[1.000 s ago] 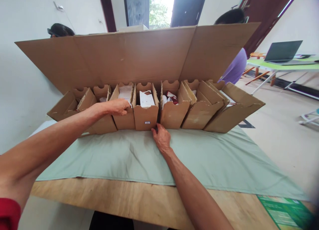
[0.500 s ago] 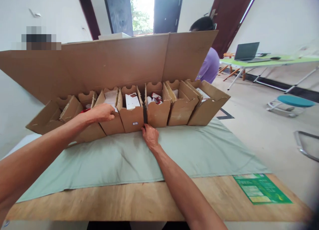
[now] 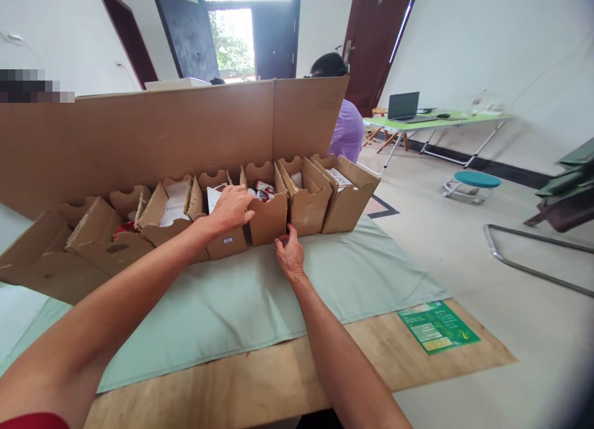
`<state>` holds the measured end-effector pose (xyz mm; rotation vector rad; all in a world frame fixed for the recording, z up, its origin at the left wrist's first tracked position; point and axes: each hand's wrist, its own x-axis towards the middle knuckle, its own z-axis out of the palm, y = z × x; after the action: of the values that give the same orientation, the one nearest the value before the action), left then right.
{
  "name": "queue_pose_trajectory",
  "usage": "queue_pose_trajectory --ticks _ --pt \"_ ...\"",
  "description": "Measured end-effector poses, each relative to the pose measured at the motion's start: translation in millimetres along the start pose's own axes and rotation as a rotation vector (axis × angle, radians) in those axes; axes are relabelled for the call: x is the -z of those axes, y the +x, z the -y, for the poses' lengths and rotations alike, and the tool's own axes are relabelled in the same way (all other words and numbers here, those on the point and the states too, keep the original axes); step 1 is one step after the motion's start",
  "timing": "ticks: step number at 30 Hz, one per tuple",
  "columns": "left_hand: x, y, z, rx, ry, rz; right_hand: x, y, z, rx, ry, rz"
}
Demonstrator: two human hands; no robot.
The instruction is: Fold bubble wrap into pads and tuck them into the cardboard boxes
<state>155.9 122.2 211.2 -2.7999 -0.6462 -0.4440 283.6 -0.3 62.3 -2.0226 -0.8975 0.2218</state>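
Several open cardboard boxes stand side by side in a row. My left hand [image 3: 232, 207] reaches across the white-labelled box [image 3: 228, 248], its fingers bent at the upper left front edge of the cardboard box [image 3: 266, 221] beside it. Red and white packets [image 3: 264, 191] show inside that second box. Low at its right front corner is my right hand [image 3: 291, 254], thumb at the front and a finger by the seam with the neighbouring box [image 3: 310, 209]. White flat material [image 3: 175, 206] lies in a box farther left.
A tall cardboard panel [image 3: 185, 122] rises behind the row. Pale green cloth [image 3: 223, 320] covers part of the wooden table [image 3: 260, 389], with a green printed sheet [image 3: 439, 327] at right. A person in purple [image 3: 347, 132] is behind the panel. A blue stool [image 3: 477, 179] stands beyond.
The view has swung right. My left hand has moved right from a box with white material to the box with packets. My right hand has shifted from that box's left lower corner to its right.
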Motion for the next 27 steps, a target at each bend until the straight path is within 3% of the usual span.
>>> queue_pose_trajectory --ticks 12,15,19,23,27 --pt "-7.0 -10.4 -0.4 0.065 0.068 -0.021 -0.5 -1.6 -4.3 0.013 0.121 0.049" --pt "-5.6 -9.8 -6.6 0.079 0.067 -0.049 12.0 1.5 -7.3 -0.024 0.132 -0.022" --pt "0.6 -6.7 -15.7 0.09 0.04 -0.128 45.1 12.9 -26.6 -0.105 0.123 -0.163" --pt "1.3 17.6 -39.7 -0.031 -0.064 -0.224 74.8 19.8 -51.6 -0.153 0.092 -0.18" --pt "-7.9 60.0 -69.9 -0.075 -0.103 -0.103 79.2 18.9 -64.0 -0.165 0.056 -0.12"
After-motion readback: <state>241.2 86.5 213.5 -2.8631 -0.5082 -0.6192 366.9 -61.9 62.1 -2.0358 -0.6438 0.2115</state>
